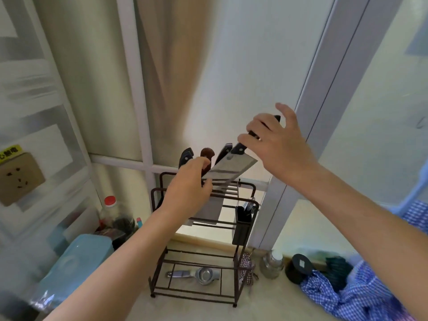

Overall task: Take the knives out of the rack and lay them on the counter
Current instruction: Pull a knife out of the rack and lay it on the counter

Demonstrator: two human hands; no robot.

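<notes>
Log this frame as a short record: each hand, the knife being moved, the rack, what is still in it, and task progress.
right hand: closed on the black handle of a broad steel cleaver, lifted clear above the rack
left hand: at the rack top, fingers against a brown wooden knife handle; grip unclear
rack: dark brown metal wire rack on the pale counter
still in rack: three knife handles showing
progress: no knife seen lying on the counter

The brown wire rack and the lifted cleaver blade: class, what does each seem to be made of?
Brown wire rack: probably metal rod with a matt brown coating, judging by its thin straight bars. Lifted cleaver blade: likely polished steel; it is grey and reflective.
</notes>
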